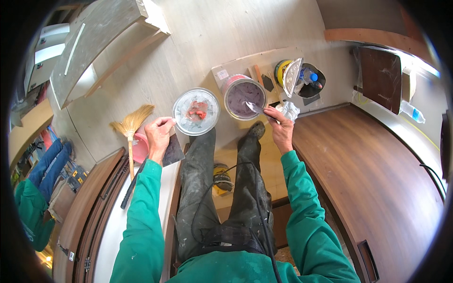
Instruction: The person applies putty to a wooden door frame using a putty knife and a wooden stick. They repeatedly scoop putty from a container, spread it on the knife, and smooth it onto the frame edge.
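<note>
My left hand (pixel 159 136) pinches the rim of a round, clear-grey lid (pixel 182 104). Red paste (pixel 198 114) lies in smears and a lump at the middle of this lid. To its right stands a wide tin (pixel 231 81) with a pinkish-red side, holding grey-purple filler paste (pixel 241 96). In my right hand (pixel 281 129) is a putty knife (pixel 255 108), its fingers closed round the handle. The blade reaches over the tin's right part, with pale paste near its tip; whether it touches the filler I cannot tell.
A straw broom (pixel 133 123) leans by a pink container (pixel 140 150) on the left. Beyond my right hand are a crumpled white wrapping (pixel 289 110), a yellow tin (pixel 281 70) and a dark bucket (pixel 320 91) holding bottles. Brown wooden panels (pixel 373 160) flank me.
</note>
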The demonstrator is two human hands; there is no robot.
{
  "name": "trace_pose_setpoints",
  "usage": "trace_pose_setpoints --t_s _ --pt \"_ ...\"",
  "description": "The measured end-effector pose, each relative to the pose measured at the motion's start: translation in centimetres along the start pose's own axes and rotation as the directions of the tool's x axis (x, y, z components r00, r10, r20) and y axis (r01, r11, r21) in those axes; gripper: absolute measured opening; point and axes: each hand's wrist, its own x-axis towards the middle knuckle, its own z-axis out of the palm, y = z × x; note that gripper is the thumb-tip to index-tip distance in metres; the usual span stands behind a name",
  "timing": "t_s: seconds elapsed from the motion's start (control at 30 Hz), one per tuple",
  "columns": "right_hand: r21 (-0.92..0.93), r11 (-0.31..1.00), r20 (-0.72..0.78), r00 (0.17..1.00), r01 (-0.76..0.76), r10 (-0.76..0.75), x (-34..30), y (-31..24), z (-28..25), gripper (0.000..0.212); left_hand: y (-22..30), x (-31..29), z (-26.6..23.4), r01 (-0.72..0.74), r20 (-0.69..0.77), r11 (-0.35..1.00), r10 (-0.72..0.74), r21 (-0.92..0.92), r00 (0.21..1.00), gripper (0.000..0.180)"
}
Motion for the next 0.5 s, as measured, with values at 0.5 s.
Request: trace_pose_setpoints --t_s 0.5 --pt "0.724 0.664 0.134 0.982 -0.187 0.131 -0.6 -0.4 -2.8 0.023 0.5 2.9 9.9 0.008 0.161 0.999 -0.014 0.041 0.987 0.012"
